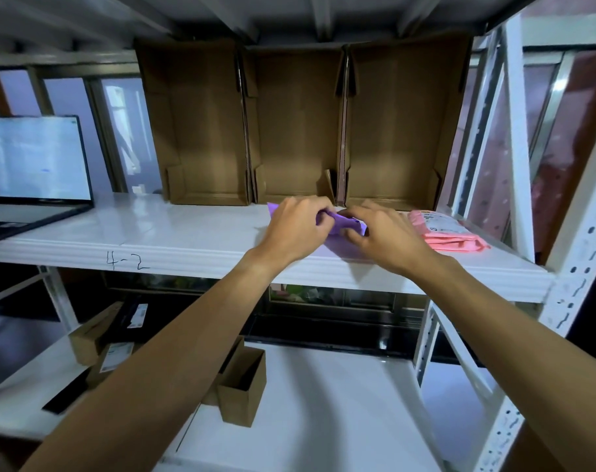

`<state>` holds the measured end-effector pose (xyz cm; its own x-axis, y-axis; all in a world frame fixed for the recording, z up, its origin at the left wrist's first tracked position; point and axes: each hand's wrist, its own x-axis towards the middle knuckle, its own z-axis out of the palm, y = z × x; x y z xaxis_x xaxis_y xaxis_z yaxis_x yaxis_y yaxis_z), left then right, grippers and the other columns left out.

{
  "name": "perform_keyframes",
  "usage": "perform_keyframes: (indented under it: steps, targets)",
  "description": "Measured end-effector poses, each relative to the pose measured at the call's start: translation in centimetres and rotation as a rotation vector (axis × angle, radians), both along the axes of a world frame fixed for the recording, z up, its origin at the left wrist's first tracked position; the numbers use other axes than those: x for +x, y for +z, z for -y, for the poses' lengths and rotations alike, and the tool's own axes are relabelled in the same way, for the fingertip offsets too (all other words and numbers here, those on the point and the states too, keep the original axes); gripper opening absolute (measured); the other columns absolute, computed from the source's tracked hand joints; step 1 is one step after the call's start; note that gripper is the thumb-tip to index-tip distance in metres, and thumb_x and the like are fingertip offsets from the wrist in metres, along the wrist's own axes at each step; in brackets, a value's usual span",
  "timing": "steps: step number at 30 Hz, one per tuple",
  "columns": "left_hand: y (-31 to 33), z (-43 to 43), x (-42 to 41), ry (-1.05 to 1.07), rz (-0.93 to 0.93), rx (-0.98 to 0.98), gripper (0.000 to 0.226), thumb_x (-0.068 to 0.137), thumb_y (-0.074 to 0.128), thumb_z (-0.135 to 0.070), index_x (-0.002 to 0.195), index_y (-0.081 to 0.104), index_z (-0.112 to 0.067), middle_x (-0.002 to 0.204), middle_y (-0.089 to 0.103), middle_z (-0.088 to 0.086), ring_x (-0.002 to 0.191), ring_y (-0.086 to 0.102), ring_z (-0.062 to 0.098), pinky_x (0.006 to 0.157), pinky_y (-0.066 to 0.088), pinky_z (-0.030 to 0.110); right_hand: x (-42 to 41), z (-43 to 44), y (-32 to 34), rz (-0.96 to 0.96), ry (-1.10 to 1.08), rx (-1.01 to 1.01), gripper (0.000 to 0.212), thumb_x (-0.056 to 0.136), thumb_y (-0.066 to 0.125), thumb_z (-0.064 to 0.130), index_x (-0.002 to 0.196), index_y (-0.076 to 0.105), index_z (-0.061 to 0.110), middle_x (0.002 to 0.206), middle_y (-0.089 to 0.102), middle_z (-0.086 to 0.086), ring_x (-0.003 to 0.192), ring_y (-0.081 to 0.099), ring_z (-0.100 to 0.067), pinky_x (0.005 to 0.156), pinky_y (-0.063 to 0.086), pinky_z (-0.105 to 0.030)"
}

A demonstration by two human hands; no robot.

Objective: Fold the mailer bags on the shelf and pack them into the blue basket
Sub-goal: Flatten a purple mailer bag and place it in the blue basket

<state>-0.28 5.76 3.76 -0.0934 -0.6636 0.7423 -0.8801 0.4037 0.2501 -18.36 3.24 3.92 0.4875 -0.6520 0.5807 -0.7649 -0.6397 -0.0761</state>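
1. The left grip (296, 229) and right grip (381, 236) both pinch the purple mailer bag (340, 229) between them on the shelf (187, 233), apparently mid-fold.
2. The pink mailer bags (449, 235), just right of the right grip, look folded. The blue basket is out of view, so packing remains.

Three cardboard boxes (298, 131) are set side by side at the back of the shelf (187, 233); a laptop (34, 178) is placed to their left, a mailer bag (340, 227) before them, a folded stack (449, 233) at its right
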Motion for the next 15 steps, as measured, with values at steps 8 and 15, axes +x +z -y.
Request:
perform_keyframes:
  steps: [8, 15]
  targets:
    - [-0.6, 0.2, 0.5, 0.201, 0.217, -0.003, 0.029, 0.091, 0.067, -0.044, 0.095, 0.071, -0.016, 0.087, 0.064, -0.001, 0.081, 0.055, 0.021, 0.079, 0.034, 0.032, -0.4, 0.5, -0.4, 0.102, 0.027, 0.051, 0.022, 0.1, 0.053, 0.037, 0.109, 0.071, 0.028, 0.102, 0.066, -0.001, 0.091, 0.059, -0.025, 0.079, 0.05, -0.043]
    - [-1.7, 0.4, 0.3, 0.12, 0.202, -0.028, 0.016, 0.093, 0.057, -0.028, 0.086, 0.066, -0.016, 0.087, 0.069, 0.001, 0.075, 0.053, 0.019, 0.081, 0.035, 0.031, -1.0, 0.3, -0.8, 0.117, 0.013, 0.093, 0.026, 0.101, 0.05, 0.036, 0.111, 0.072, 0.024, 0.108, 0.069, -0.004, 0.089, 0.057, -0.021, 0.074, 0.04, -0.033]
